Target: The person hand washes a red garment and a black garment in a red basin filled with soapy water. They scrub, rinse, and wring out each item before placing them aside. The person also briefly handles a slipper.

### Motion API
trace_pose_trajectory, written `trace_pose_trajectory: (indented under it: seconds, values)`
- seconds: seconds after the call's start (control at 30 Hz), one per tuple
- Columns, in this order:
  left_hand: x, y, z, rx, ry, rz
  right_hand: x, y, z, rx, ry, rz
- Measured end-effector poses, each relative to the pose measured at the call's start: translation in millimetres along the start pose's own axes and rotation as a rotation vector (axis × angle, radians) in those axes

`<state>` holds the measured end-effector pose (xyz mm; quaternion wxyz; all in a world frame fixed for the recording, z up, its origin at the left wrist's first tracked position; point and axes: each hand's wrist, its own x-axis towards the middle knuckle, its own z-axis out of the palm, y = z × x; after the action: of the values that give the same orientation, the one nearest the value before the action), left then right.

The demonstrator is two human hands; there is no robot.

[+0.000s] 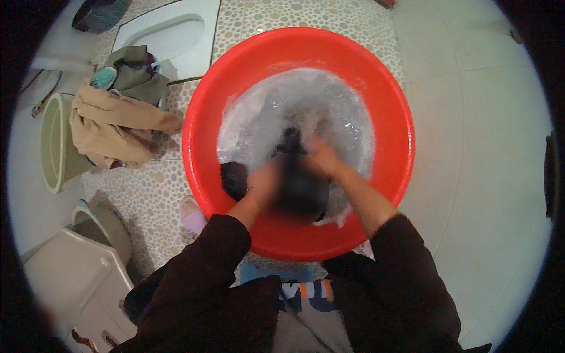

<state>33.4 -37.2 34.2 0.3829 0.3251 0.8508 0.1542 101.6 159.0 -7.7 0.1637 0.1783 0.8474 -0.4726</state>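
Observation:
A large red basin (200, 135) holds cloudy, sudsy water (253, 117). In its near half lies a black piece of cloth (303, 191), wet and bunched, partly blurred. My left hand (263, 183) is at the cloth's left side, its fingers smeared by the blur. My right hand (322, 157) reaches in from the right and is at the cloth's upper right edge, its fingers too blurred to read. Another dark part of cloth (234, 179) shows at the basin's left wall, beside my left wrist.
On the pebble-patterned floor (159, 200) to the left, tan clothing (118, 123) and an olive garment (138, 73) are heaped beside a pale green bucket (53, 144). A white squat toilet (165, 29) lies behind them. A pale wall (471, 147) stands at the right.

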Motion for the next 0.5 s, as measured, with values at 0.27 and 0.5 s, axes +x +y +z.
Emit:
trace_pose_trajectory:
  seconds: [0.27,0.5]
  values:
    - [48.4,-47.7,49.2,0.06,-0.054,-0.282,-42.1,-28.2,100.8,-0.201,0.048,0.226]
    - [60.7,-51.4,42.1,0.079,-0.1,-0.246,44.8,-58.9,83.7,-0.248,0.339,0.444]
